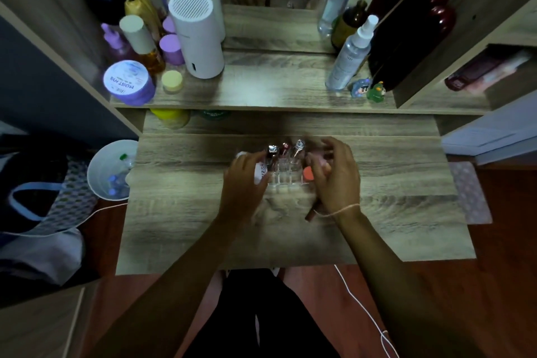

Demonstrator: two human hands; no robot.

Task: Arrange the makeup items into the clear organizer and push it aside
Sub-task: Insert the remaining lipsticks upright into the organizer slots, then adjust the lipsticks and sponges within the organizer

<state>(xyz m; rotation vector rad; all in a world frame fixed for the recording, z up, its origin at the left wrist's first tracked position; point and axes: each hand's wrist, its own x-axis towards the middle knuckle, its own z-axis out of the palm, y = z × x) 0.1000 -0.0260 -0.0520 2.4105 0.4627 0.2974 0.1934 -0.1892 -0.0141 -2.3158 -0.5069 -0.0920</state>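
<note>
The clear organizer (283, 179) stands mid-desk between my hands. Three lipsticks stand upright in its back row: a silver-topped one (272, 153), a dark red one (284, 149) and a clear-capped one (299, 146). My left hand (243, 183) wraps a white tube with black lettering (260, 172) at the organizer's left side. My right hand (338, 176) curls around an orange-capped item (308, 173) at the organizer's right side. A brown stick-shaped item (312, 212) shows below my right wrist; whether it is held or lying on the desk is unclear.
The wooden desk (203, 227) has a raised shelf behind with a purple jar (129, 83), bottles, a white cylinder (196, 38), spray bottles (350, 55) and small figurines (367, 90). A white bin (112, 168) sits left of the desk. A white cable (363, 308) hangs at the front.
</note>
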